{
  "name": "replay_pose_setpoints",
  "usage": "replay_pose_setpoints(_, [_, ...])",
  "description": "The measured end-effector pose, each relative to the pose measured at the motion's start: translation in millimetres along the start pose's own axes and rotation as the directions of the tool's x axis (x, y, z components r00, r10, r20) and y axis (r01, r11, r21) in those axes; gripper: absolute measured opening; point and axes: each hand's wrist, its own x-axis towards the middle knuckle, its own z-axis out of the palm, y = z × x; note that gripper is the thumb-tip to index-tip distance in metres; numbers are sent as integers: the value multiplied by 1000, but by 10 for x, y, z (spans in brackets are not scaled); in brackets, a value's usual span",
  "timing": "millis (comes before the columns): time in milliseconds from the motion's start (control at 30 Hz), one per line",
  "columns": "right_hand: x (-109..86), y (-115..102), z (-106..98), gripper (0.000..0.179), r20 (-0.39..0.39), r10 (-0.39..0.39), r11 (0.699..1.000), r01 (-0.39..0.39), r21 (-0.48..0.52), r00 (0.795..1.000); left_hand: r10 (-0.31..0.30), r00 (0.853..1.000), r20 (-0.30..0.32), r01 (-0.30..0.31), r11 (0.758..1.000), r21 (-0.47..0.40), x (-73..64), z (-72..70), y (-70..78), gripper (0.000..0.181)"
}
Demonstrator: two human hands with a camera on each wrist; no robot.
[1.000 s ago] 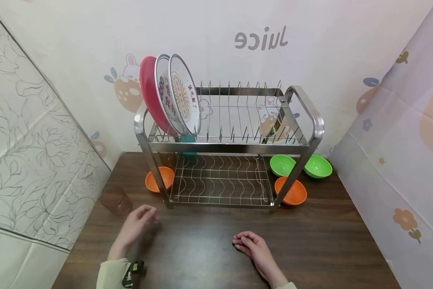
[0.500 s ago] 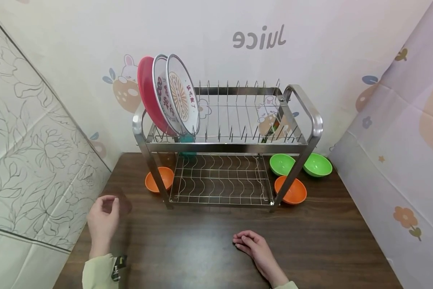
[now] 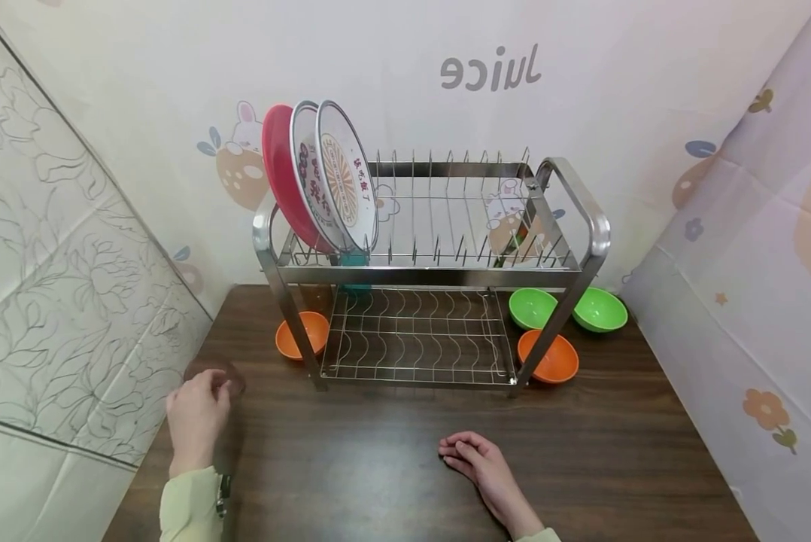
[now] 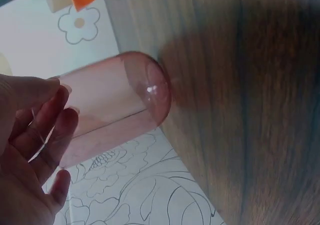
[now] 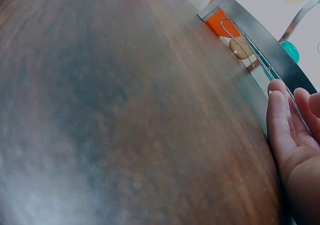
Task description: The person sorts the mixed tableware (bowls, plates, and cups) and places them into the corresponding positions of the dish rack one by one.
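A see-through pink cup (image 4: pixel 112 102) stands upright on the dark wood table at the left, its rounded base toward the tabletop in the left wrist view. My left hand (image 3: pixel 198 414) is at its top, with thumb and fingertips pinching the rim; in the head view the hand hides much of the cup. My right hand (image 3: pixel 483 474) rests on the table in front of the rack, fingers loosely curled and holding nothing. In the right wrist view its fingers (image 5: pixel 280 122) show at the right edge.
A two-tier metal dish rack (image 3: pixel 432 278) stands at the back. A red plate (image 3: pixel 284 169) and two white patterned plates (image 3: pixel 351 181) lean in its upper left. An orange bowl (image 3: pixel 314 331) sits left; another orange bowl (image 3: pixel 557 361) and green bowls (image 3: pixel 600 310) sit right.
My left hand has moved left and slightly forward, from beside the cup to its rim, where the fingers have closed in. My right hand has stayed in place.
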Motion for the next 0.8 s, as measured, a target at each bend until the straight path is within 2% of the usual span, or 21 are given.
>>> replay_pose_setpoints(67, [5, 2, -9, 29, 7, -14, 1000, 14, 1, 1000, 13, 1000, 20, -13, 1000, 3, -8, 2, -3, 13])
replay_pose_setpoints(200, [15, 0, -12, 27, 5, 1, 1000, -1, 6, 1000, 18, 1000, 19, -18, 1000, 2, -17, -62, 50, 13])
replay_pose_setpoints(333, [14, -15, -5, 25, -16, 35, 999, -35, 14, 999, -8, 995, 104, 10, 1000, -24, -9, -193, 184, 14])
replay_pose_setpoints(467, [3, -29, -3, 26, -13, 25, 1000, -25, 19, 1000, -5, 973, 231, 26, 996, -86, 13, -293, 328, 15])
replay_pose_setpoints(600, [0, -21, -1, 27, 5, -5, 1000, 5, 2, 1000, 10, 944, 331, 49, 984, -172, 0, -329, 422, 15])
replay_pose_setpoints(700, [3, -7, 13, 28, 6, -10, 1000, 10, -20, 1000, 0, 925, 380, 98, 966, -239, -48, -318, 458, 16])
replay_pose_setpoints(800, [3, -20, 33, 30, -14, -1, 999, 1, -32, 1000, 6, 910, 415, 144, 934, -328, -99, -271, 508, 15])
